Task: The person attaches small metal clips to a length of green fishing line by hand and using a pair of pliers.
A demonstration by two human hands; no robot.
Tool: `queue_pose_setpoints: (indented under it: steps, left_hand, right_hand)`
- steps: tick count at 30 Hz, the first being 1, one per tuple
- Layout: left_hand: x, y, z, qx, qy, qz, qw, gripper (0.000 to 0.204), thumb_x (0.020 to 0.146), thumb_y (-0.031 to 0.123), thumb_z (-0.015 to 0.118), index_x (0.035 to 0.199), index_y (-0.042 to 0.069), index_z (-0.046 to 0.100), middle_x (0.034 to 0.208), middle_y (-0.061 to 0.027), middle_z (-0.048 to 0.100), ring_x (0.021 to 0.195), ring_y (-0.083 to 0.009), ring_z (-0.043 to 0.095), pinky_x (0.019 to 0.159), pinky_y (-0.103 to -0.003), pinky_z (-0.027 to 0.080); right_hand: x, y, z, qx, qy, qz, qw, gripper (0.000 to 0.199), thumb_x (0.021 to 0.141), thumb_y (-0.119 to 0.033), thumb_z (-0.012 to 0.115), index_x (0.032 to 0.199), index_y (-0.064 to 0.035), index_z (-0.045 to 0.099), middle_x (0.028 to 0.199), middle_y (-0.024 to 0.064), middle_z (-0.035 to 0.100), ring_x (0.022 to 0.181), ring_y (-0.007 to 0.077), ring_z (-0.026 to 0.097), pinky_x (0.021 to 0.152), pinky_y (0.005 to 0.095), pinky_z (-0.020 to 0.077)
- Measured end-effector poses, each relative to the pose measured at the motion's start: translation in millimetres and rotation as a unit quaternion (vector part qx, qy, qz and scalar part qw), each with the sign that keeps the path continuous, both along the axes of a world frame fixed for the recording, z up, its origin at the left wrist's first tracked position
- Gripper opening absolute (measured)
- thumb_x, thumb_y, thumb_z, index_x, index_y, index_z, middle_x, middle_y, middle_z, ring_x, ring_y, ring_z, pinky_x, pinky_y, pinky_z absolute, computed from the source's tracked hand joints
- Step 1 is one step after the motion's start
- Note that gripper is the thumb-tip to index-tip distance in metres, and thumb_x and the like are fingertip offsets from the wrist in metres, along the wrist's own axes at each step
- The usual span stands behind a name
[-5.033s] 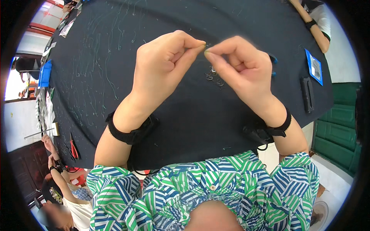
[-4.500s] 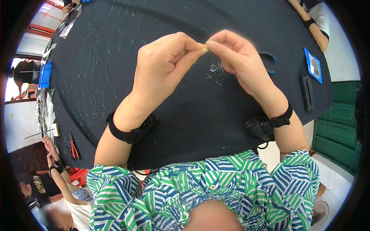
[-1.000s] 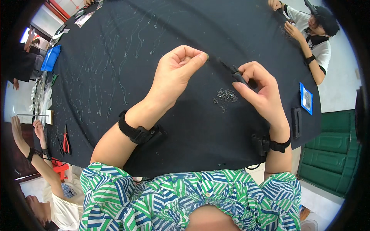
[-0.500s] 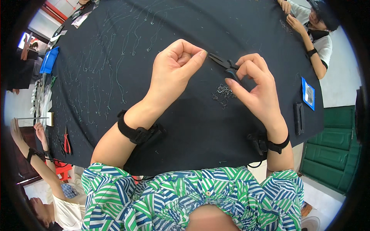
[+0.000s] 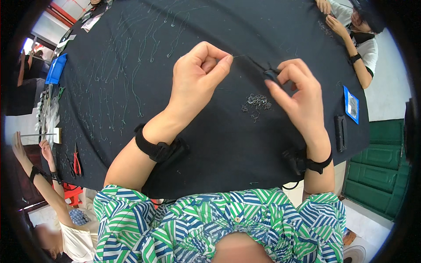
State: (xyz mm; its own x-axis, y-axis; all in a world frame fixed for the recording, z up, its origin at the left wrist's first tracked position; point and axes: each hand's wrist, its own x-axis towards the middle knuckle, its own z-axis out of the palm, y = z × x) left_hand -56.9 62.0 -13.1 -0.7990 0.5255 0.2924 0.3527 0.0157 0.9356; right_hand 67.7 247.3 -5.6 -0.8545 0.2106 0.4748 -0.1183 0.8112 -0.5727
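My left hand (image 5: 199, 76) is closed in a pinch, thumb against forefinger. A short, thin greenish fishing line (image 5: 238, 56) comes out of its fingertips toward the tool on the right; anything else in the pinch is hidden. With bent fingers my right hand (image 5: 300, 90) grips dark long-nose pliers (image 5: 270, 75), their narrow, slightly blurred nose pointing up and left at the line. Below the pliers lies a small heap of metal fish hooks (image 5: 258, 102) on the black cloth (image 5: 228, 144). Several lengths of green line with hooks (image 5: 139, 83) are spread out left of my left hand.
Red-handled pliers (image 5: 77, 162) lie at the left table edge, and a blue packet (image 5: 56, 69) farther up. At the right are a blue-edged packet (image 5: 351, 105) and a black case (image 5: 340, 133). Co-workers sit at the upper right and lower left.
My right hand and the pliers have moved right, away from the left fingertips, and a bit of line now shows between. My left hand has shifted slightly left.
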Motion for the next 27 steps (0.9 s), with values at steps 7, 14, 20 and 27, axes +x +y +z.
queue_pose_setpoints:
  steps: [7, 14, 20, 27]
  left_hand:
    - [-18, -4, -10, -0.027, 0.119, 0.039, 0.992, 0.011, 0.091, 0.015, 0.067, 0.092, 0.004, 0.066, 0.076, 0.0046, 0.055, 0.067, -0.0013, 0.048, 0.057, -0.017, 0.038]
    - [-27, -9, -13, -0.028, 0.151, 0.066, 0.986, 0.010, 0.091, 0.013, 0.068, 0.091, 0.003, 0.066, 0.089, 0.0033, 0.059, 0.074, -0.0034, 0.054, 0.063, -0.019, 0.043]
    - [-29, -6, -16, -0.003, 0.121, 0.064, 0.991, 0.010, 0.091, 0.013, 0.067, 0.093, 0.003, 0.066, 0.090, 0.0034, 0.058, 0.079, -0.0041, 0.054, 0.072, -0.021, 0.045]
    - [-28, -5, -16, 0.016, 0.073, 0.064, 0.995, 0.009, 0.091, 0.015, 0.067, 0.094, 0.006, 0.067, 0.087, 0.0038, 0.060, 0.079, -0.0031, 0.053, 0.073, -0.020, 0.043]
  right_hand:
    - [7, 49, 8, 0.034, 0.033, -0.142, 0.989, 0.025, 0.079, -0.009, 0.072, 0.077, 0.0023, 0.051, 0.085, 0.0068, 0.055, 0.072, 0.0139, 0.052, 0.068, 0.0264, 0.0435]
    - [18, 94, 7, 0.081, 0.030, -0.274, 0.958, 0.029, 0.082, -0.021, 0.073, 0.080, 0.0022, 0.055, 0.078, 0.0061, 0.055, 0.071, 0.0151, 0.054, 0.069, 0.0275, 0.0445]
    - [35, 129, 7, 0.079, -0.015, -0.352, 0.933, 0.034, 0.084, -0.029, 0.072, 0.079, 0.0009, 0.057, 0.073, 0.0055, 0.055, 0.067, 0.0126, 0.051, 0.066, 0.0270, 0.0434]
    - [44, 153, 0, 0.089, -0.038, -0.402, 0.910, 0.037, 0.085, -0.036, 0.070, 0.078, -0.0008, 0.061, 0.065, 0.0058, 0.056, 0.062, 0.0121, 0.051, 0.061, 0.0277, 0.0418]
